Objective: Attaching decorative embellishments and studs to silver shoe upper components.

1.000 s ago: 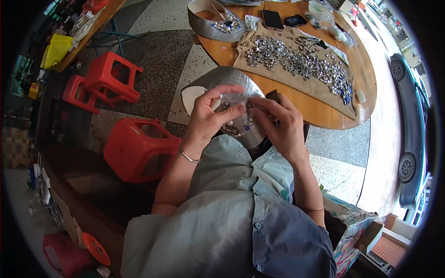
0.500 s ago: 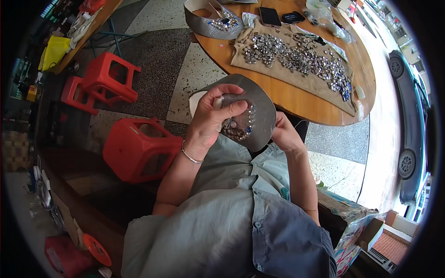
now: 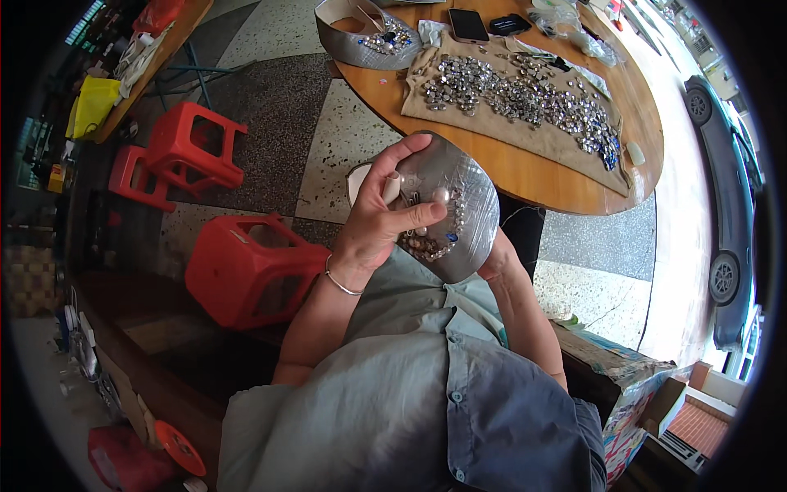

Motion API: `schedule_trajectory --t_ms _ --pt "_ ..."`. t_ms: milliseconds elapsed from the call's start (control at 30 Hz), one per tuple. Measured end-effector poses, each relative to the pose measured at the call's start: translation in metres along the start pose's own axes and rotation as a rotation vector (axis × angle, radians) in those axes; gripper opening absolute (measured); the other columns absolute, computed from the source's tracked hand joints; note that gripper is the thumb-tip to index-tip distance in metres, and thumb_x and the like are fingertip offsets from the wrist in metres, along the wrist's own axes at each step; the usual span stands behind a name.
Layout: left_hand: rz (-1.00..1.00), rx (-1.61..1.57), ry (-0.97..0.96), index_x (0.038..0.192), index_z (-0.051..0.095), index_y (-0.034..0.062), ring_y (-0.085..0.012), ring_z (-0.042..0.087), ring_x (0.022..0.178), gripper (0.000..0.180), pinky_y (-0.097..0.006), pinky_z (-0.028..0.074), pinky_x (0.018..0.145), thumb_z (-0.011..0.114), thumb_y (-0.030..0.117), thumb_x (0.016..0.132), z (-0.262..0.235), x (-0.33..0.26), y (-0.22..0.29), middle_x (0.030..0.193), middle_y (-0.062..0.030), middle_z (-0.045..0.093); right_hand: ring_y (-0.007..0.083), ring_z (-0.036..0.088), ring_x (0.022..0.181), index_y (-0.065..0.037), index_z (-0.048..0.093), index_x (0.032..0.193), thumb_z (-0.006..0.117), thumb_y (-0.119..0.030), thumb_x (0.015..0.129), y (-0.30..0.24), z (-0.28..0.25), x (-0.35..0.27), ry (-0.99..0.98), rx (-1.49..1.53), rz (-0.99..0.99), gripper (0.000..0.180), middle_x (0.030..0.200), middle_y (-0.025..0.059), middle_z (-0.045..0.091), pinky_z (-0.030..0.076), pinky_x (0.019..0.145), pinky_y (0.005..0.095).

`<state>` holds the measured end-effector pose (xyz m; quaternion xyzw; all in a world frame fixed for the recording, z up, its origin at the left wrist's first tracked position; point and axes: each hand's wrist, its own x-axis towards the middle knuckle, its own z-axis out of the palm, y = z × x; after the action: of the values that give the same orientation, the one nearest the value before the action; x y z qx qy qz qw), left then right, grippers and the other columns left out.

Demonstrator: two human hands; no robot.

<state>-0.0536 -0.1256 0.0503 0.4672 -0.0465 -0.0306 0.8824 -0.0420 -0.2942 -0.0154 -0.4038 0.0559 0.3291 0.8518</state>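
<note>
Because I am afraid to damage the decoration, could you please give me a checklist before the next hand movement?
1. Left hand holds the silver piece: ok.
2. Left thumb clear of the beaded area: not ok, it lies across it.
3. Right hand has a secure grip: cannot tell, fingers hidden behind the piece.
4. Pile of stones rests on the beige cloth: ok.
5. Beads firmly attached: cannot tell.

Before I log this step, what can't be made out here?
All in the head view:
Right hand: mostly hidden behind the silver piece; grip unseen.
Beading: partly covered by the left hand.
Loose stones: too small to count.
Wooden table: cut off by the top edge.
</note>
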Motion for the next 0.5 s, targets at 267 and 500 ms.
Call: schedule_trajectory --t_ms 267,500 --pt "-0.105 -0.022 0.099 0.113 0.054 0.0039 -0.0103 0.057 0.093 0.047 -0.024 0.048 0.083 0.070 -0.009 0.070 0.003 -0.001 0.008 0.105 -0.0027 0.057 0.0155 0.054 0.106 -0.005 0.040 0.131 0.048 -0.003 0.091 -0.016 0.002 -0.012 0.025 -0.192 -0.368 0.040 0.122 0.0068 0.053 0.045 0.090 0.0288" --pt "-0.100 0.069 0.090 0.105 0.057 0.0022 -0.0086 0.058 0.087 0.037 -0.022 0.051 0.076 0.070 -0.006 0.072 0.005 -0.004 0.006 0.099 -0.0021 0.056 0.0094 0.057 0.094 0.001 0.057 0.112 0.059 -0.003 0.085 -0.014 0.023 -0.033 0.048 -0.501 -0.539 0.027 0.103 0.0037 0.063 0.045 0.083 0.0239"
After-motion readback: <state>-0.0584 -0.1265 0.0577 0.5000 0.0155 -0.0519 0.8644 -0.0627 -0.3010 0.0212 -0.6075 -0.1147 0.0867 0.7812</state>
